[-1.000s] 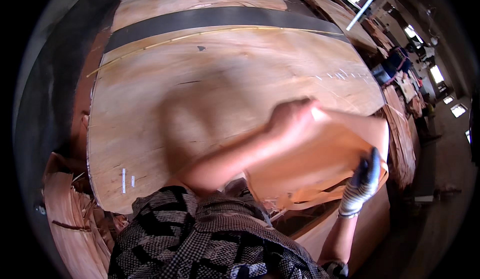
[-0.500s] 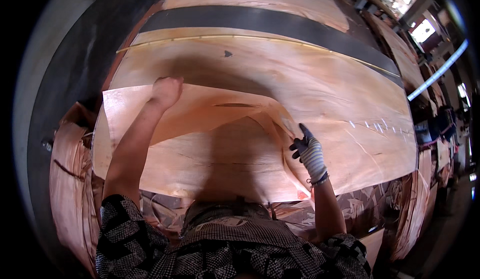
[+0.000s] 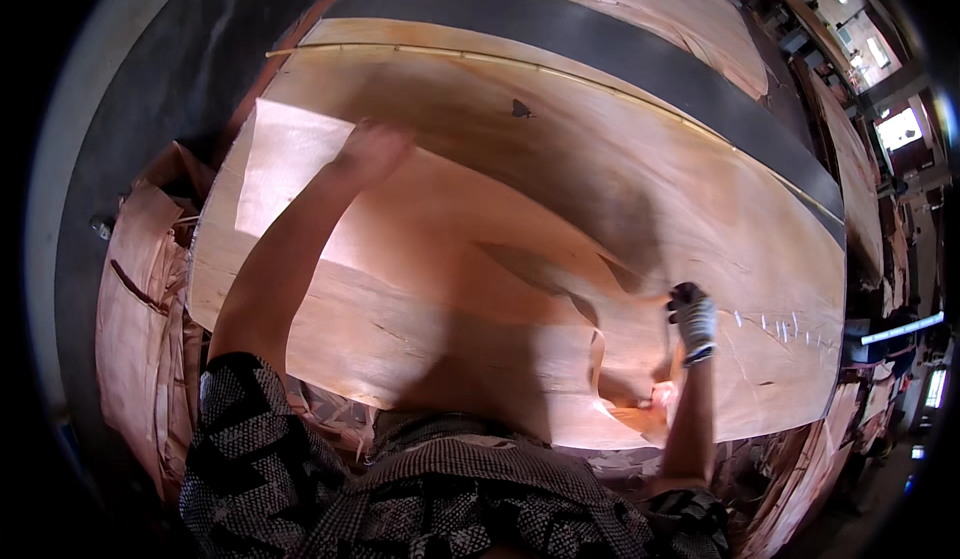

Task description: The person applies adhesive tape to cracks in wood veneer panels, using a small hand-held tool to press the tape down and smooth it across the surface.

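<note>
No lettering, number, label or sign can be read in this view. The short white strokes (image 3: 780,330) in a row on the pale wooden sheet (image 3: 725,224), toward the right, form no legible characters.

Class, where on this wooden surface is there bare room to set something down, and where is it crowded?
Bare: the patch between the yellow stick and the white marks, beyond the right hand; another between those marks and the near edge. Crowded: centre and left, where the thin sheet spreads by the left hand, plus a curled piece near the right hand.
</note>
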Motion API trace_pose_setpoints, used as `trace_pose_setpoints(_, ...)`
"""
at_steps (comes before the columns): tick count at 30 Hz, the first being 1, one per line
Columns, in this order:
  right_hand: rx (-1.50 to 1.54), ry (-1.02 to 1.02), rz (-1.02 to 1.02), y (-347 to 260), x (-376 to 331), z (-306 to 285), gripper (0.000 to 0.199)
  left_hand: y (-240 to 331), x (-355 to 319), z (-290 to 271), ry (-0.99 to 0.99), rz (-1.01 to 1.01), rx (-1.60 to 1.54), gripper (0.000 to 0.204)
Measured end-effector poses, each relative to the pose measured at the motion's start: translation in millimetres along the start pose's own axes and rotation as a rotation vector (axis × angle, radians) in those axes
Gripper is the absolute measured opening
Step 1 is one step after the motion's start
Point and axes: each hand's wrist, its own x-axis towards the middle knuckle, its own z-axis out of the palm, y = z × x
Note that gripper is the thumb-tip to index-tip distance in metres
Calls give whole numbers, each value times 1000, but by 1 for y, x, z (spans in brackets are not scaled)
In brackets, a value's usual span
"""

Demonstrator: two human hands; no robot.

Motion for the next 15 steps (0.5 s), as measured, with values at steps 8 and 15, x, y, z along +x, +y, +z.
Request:
trace_pose_setpoints(8,-916,-49,95,-110,131,-51,34,2,109,71,9,-27,-268,14)
trace_pose_setpoints(15,-672,-358,-317,-148,191,117,49,12,158,129,151,-39,-310,4)
